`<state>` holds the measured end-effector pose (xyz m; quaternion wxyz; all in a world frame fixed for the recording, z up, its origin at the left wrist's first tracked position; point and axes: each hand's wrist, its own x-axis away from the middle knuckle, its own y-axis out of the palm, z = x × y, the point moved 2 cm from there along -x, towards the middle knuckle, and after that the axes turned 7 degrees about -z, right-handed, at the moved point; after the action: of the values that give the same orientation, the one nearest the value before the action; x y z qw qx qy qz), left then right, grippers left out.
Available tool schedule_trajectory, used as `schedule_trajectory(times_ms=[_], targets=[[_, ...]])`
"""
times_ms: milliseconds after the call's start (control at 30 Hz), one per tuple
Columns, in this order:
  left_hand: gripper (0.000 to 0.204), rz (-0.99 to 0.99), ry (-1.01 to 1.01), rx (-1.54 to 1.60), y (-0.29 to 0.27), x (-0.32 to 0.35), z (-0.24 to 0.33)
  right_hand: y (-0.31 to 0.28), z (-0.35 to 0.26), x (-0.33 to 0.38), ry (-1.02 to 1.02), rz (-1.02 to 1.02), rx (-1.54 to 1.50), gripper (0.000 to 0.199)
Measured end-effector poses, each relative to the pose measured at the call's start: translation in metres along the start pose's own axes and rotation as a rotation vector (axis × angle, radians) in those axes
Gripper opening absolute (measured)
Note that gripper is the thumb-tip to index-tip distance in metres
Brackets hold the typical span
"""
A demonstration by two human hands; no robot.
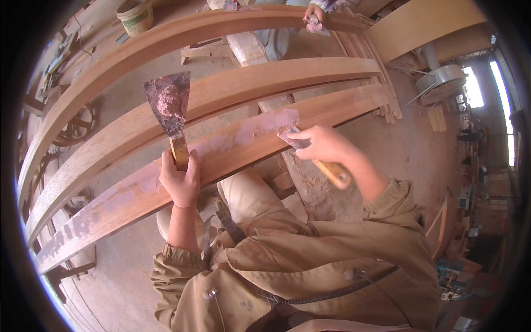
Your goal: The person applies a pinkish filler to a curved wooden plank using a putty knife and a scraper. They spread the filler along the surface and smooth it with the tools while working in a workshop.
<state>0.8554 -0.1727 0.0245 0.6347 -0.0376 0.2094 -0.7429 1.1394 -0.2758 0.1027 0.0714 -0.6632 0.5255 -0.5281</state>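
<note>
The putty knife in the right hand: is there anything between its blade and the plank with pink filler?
Nothing visible stands between them. The right hand holds the putty knife with its blade tip laid directly on the plank, at the edge of the pink filler patch. The left hand holds a second, loaded putty knife upright, off to the side.

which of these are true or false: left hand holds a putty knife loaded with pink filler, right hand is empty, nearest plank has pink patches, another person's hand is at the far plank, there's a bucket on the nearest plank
1. The left hand holds a putty knife loaded with pink filler. True.
2. The right hand is empty. False: it grips a second wooden-handled scraper, blade pressed to the nearest plank.
3. The nearest plank carries pink patches. True.
4. Another person's hand is at the far plank. True.
5. A bucket stands on the nearest plank. False: it sits beyond the far plank, at the top of the picture.
</note>
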Motion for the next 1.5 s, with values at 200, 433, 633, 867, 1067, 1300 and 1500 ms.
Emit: schedule_trajectory(times_ms=[200,433,633,867,1067,1300,1500], targets=[[0.024,0.002,0.05,-0.031,0.004,-0.003,0.008,-0.031,0.023,-0.039,0.112,0.137,-0.263,0.049],[0.024,0.02,-0.05,-0.041,-0.001,0.0,-0.004,-0.011,-0.022,-0.013,0.014,-0.171,0.056,0.04],[0.024,-0.01,0.026,-0.046,0.003,-0.003,0.005,-0.039,-0.005,-0.041,0.158,-0.03,-0.121,0.049],[0.024,-0.017,-0.04,-0.034,-0.001,0.0,-0.003,0.001,-0.02,-0.005,-0.069,-0.135,-0.033,0.047],[0.024,-0.025,-0.045,-0.051,0.0,-0.001,-0.001,-0.026,0.049,-0.005,0.156,0.349,-0.061,0.052],[0.025,-0.022,-0.043,-0.117,-0.001,0.0,0.0,0.011,0.043,-0.014,0.118,0.424,0.149,0.058],[0.024,0.026,0.071,-0.166,0.001,-0.001,-0.009,0.024,0.035,0.015,0.138,0.251,0.066,0.058]])
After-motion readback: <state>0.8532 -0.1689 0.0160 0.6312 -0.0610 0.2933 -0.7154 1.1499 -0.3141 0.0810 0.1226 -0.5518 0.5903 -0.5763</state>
